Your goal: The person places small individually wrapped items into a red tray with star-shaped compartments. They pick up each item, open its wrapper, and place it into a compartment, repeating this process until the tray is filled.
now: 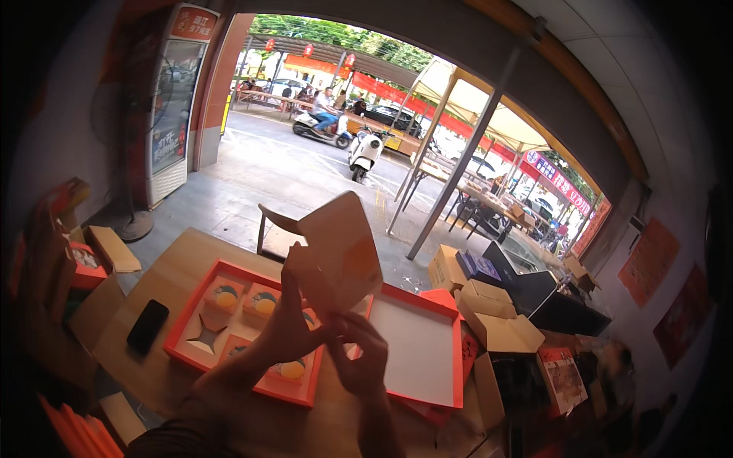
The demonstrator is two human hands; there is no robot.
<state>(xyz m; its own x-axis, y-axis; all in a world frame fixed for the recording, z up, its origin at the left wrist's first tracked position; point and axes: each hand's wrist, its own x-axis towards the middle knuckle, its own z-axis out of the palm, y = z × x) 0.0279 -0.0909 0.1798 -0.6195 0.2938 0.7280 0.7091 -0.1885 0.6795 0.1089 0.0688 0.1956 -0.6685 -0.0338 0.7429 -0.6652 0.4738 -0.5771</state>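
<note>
Both my hands hold up a partly folded carton of thin cardboard [338, 252] above the table. My left hand [280, 326] grips its left side, thumb upward. The fingers of my right hand [361, 355] pinch its lower corner. Beneath them lies an open red gift box [172, 339] with a divided tray. Several small printed boxes, such as the one at its upper left [225, 296], sit in the compartments; one compartment [206, 335] at the left shows a star-shaped gap in its base. To the right, a red box lid [421, 349] lies with its pale inside up, touching or close to the box.
A black phone [148, 326] lies left on the wooden table [189, 252]. A chair [278, 235] stands behind the table. Opened cardboard cartons [504, 326] crowd the right; more cartons [114, 249] stand at the left near a fan base [135, 225]. Scooters and people are outside.
</note>
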